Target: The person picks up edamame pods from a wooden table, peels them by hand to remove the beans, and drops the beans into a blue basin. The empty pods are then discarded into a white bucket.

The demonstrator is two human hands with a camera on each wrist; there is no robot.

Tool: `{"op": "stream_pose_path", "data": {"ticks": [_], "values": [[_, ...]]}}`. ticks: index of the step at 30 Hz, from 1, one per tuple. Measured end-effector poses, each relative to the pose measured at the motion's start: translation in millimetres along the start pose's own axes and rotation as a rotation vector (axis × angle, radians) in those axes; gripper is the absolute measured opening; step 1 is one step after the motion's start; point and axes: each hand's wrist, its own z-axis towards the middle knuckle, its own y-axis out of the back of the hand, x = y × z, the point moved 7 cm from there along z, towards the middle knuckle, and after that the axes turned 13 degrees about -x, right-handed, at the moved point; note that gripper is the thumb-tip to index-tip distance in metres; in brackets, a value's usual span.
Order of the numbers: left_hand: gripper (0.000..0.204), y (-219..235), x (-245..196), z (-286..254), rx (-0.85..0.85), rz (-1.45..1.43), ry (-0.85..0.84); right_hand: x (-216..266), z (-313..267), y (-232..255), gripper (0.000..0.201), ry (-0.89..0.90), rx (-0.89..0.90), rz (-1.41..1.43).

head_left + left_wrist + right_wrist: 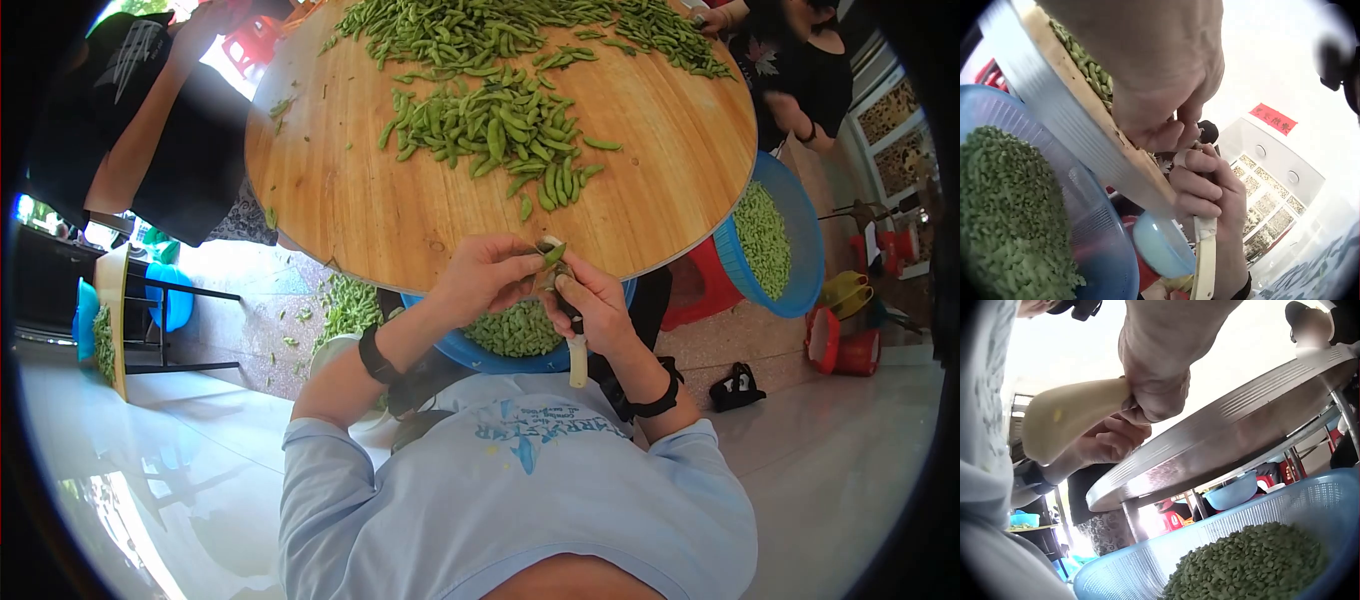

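Observation:
Over the near edge of the round wooden table (400,225), both hands meet around a green bean pod (555,254). My left hand (485,272) pinches the pod between thumb and fingertips. My right hand (597,308) grips a tool with a long cream handle (578,365), which points back toward the shirt; its working end is hidden among the fingers. In the left wrist view, the handle (1204,259) sticks out below the curled right-hand fingers (1196,182). Directly beneath the hands, a blue basket (1147,550) holds shelled green beans (1247,562).
Bean pods (480,130) lie heaped on the table. At the right stands another blue basket (808,240) of beans by a red stool (700,285). Loose pods (350,305) cover floor at the left. People sit at the table's far left and right.

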Motion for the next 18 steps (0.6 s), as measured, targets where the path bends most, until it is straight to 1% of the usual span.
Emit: {"op": "stream_pose_path", "data": {"ticks": [2,4,5,7,11,13,14,16,17,18], "values": [[0.015,0,3,-2,-0.008,0.000,-0.004,-1,-1,0,0.039,0.013,-0.009,-0.030],[0.014,-1,1,-5,-0.038,0.010,-0.091,1,-1,0,0.033,0.060,-0.015,-0.031],[0.014,-2,4,-7,-0.038,0.012,-0.091,0,-2,-1,0.033,0.061,-0.016,-0.029],[0.012,-1,1,-7,-0.085,0.006,-0.272,-3,-2,1,0.024,0.058,-0.075,-0.010],[0.010,2,3,-7,-0.062,0.019,-0.320,2,-5,0,0.019,0.098,-0.091,0.004],[0.010,0,12,-5,0.021,-0.108,-0.169,1,-7,-1,0.019,0.008,-0.047,0.118],[0.010,-1,11,-5,0.024,-0.104,-0.170,4,-9,0,0.019,0.012,-0.047,0.119],[0.009,-10,17,-7,0.128,-0.455,0.019,1,-11,-2,0.019,-0.113,0.004,0.297],[0.009,-9,18,-7,0.129,-0.450,0.017,2,-12,-1,0.019,-0.109,0.006,0.300],[0.008,-14,23,-8,0.192,-0.555,0.100,-1,-12,-2,0.019,-0.157,0.045,0.358]]}}
